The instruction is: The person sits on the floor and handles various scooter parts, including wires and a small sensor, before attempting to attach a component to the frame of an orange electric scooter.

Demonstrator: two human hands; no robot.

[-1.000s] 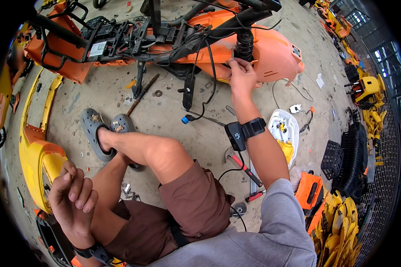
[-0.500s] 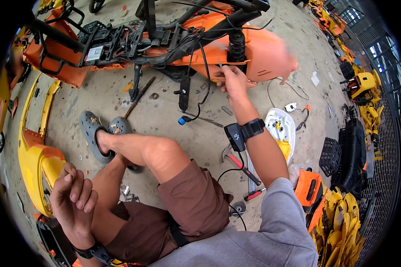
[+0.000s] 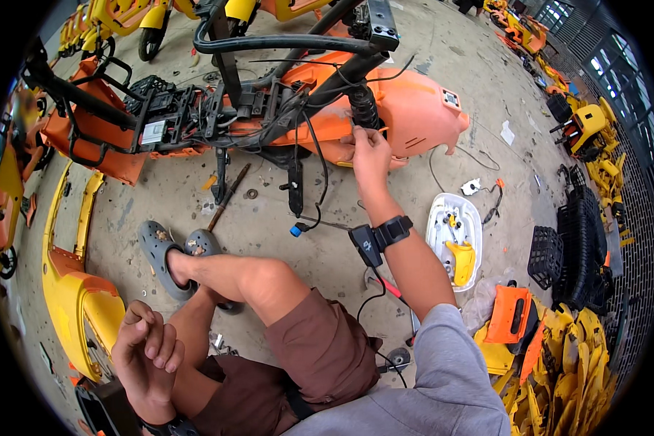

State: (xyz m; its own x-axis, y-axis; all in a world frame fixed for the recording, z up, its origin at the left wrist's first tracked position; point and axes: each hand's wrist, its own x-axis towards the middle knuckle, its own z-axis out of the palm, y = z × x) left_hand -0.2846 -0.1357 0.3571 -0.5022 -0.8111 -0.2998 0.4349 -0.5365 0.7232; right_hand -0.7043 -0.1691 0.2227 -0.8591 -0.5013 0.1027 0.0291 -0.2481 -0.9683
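Note:
An orange scooter body [image 3: 414, 109] with a black tubular frame [image 3: 232, 65], cables and a black spring shock [image 3: 365, 109] lies across the top of the head view. My right hand [image 3: 367, 152] reaches to its orange panel beside the shock, fingers pinched on a small thin piece that I cannot make out clearly. A black cable with a blue connector [image 3: 295, 229] hangs below the frame. My left hand [image 3: 147, 352] is raised over my leg at the lower left, palm up, fingers curled with nothing visible in them.
A white tray [image 3: 454, 207] holds small parts, near a red-handled tool [image 3: 391, 287]. A yellow body panel [image 3: 87, 305] lies left; black baskets [image 3: 545, 258] and piled yellow panels [image 3: 559, 370] lie right. More scooters line the edges. My legs stretch across the middle.
My view has tilted, so the scene sits lower and more background shows. My right hand has shifted slightly left along the orange panel beside the shock; my left hand stays curled.

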